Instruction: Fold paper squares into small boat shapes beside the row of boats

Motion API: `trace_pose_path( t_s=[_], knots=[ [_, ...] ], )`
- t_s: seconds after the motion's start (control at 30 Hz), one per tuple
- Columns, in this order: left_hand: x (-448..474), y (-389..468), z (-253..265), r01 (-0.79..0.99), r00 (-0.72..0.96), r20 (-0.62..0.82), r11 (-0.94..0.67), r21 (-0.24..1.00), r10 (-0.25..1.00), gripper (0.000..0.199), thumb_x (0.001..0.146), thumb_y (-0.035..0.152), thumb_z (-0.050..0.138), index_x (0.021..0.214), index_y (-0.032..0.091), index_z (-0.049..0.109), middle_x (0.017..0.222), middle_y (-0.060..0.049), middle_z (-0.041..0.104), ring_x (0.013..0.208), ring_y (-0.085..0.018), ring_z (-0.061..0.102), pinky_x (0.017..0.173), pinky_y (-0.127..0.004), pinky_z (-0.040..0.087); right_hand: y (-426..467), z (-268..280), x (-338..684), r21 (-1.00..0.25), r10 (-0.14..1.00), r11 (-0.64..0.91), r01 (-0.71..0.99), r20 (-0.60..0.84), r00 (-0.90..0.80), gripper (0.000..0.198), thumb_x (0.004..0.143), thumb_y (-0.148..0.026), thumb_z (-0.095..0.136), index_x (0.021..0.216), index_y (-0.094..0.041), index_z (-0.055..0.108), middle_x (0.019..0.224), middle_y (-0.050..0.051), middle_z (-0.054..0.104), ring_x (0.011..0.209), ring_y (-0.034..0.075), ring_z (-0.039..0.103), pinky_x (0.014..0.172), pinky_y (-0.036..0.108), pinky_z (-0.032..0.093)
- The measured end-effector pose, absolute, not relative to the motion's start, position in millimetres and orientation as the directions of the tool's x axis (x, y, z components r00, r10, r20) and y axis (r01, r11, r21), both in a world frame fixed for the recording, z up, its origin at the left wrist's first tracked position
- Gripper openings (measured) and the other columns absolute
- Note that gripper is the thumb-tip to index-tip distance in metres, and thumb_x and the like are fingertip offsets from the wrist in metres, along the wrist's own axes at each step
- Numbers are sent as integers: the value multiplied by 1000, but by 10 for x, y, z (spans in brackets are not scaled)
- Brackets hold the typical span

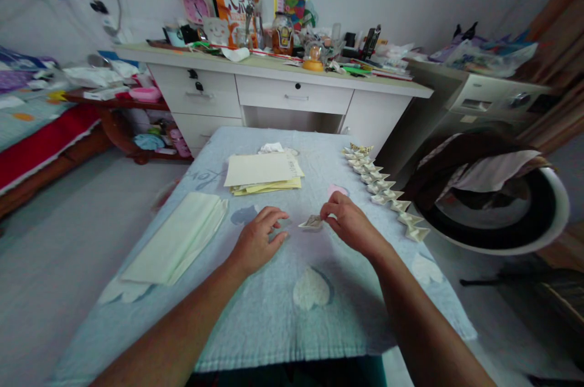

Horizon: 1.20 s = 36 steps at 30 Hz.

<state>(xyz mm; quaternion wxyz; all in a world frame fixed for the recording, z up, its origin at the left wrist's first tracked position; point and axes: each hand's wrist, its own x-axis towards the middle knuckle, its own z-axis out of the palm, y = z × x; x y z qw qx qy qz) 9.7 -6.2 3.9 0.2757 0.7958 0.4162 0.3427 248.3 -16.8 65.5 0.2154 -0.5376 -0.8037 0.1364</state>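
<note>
Between my hands is a small folded paper boat [311,223], pale with some dark print on it. My right hand [349,219] pinches its right end between thumb and fingertips. My left hand [260,239] is a little to the left of the boat, fingers curved and thumb apart, holding nothing. Along the table's right edge runs a row of several similar folded paper boats [382,185]. A stack of cream and yellow paper sheets [260,170] lies beyond my hands. Larger folded pale-green paper [176,241] rests to the left.
A light-blue cloth with heart patterns covers the table [274,326]. Behind it stands a white desk [292,92] crowded with jars, a pink clock [196,8] and an orange snack bag [233,0]. At right is a washing machine [488,98] with its door open and clothes inside.
</note>
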Motion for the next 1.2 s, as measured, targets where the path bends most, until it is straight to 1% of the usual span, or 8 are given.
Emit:
trace_pose_path(
  t_s=[0.13, 0.3, 0.43, 0.6, 0.73, 0.93, 1.07, 1.2],
  knots=[
    [85, -47, 14, 478, 434, 318, -514, 712, 843, 25, 80, 17, 58, 105, 22, 59, 108, -4, 56, 78, -12, 59, 71, -26, 52, -233, 794, 2994, -338, 948, 305, 890, 193, -251, 18, 80, -9, 52, 77, -19, 66, 83, 6, 59, 82, 19, 54, 76, 28, 40],
    [91, -50, -7, 475, 450, 316, -523, 707, 835, 22, 82, 18, 56, 103, 21, 60, 106, -4, 57, 77, -12, 60, 71, -26, 53, -250, 692, 3706, -143, 974, 108, 984, 214, -75, 18, 82, -14, 50, 76, -17, 67, 78, 5, 59, 77, 16, 54, 74, 26, 38],
    [87, -45, -12, 475, 452, 318, -526, 705, 834, 21, 83, 18, 54, 103, 21, 60, 105, -4, 57, 76, -12, 59, 70, -26, 52, -260, 553, 4036, -8, 980, -45, 999, 196, 46, 19, 82, -16, 51, 79, -18, 69, 84, 6, 62, 79, 17, 54, 71, 26, 35],
    [83, -41, -3, 474, 447, 316, -521, 710, 837, 20, 82, 18, 53, 100, 20, 61, 103, -4, 58, 72, -11, 59, 67, -25, 52, -289, 449, 4126, 108, 981, -111, 988, 170, 92, 20, 83, -19, 52, 82, -21, 72, 86, 6, 63, 77, 18, 53, 66, 27, 31],
    [83, -43, 13, 488, 445, 316, -523, 699, 838, 19, 82, 19, 53, 99, 20, 61, 102, -4, 59, 71, -11, 60, 67, -26, 52, -299, 420, 4117, 145, 976, -160, 976, 169, 135, 20, 85, -21, 51, 84, -22, 72, 87, 6, 64, 77, 19, 51, 63, 27, 28],
    [78, -42, -2, 499, 448, 306, -518, 695, 840, 19, 83, 19, 54, 99, 20, 61, 103, -4, 59, 72, -11, 60, 68, -26, 52, -295, 399, 4076, 143, 970, -196, 970, 173, 171, 18, 83, -20, 53, 85, -23, 71, 89, 7, 64, 80, 21, 50, 61, 29, 23],
    [74, -45, -10, 490, 449, 310, -521, 699, 838, 19, 83, 19, 53, 100, 21, 62, 103, -4, 59, 71, -12, 60, 67, -26, 52, -333, 387, 4007, 151, 963, -218, 964, 196, 187, 16, 83, -21, 54, 86, -22, 70, 91, 8, 64, 83, 22, 51, 63, 30, 24],
    [73, -54, 2, 492, 457, 311, -528, 692, 833, 19, 83, 19, 53, 100, 21, 61, 104, -5, 59, 71, -12, 60, 67, -26, 52, -407, 380, 3866, 152, 940, -250, 956, 275, 201, 16, 85, -24, 54, 90, -21, 69, 93, 9, 65, 86, 24, 52, 66, 31, 27]
  ],
)
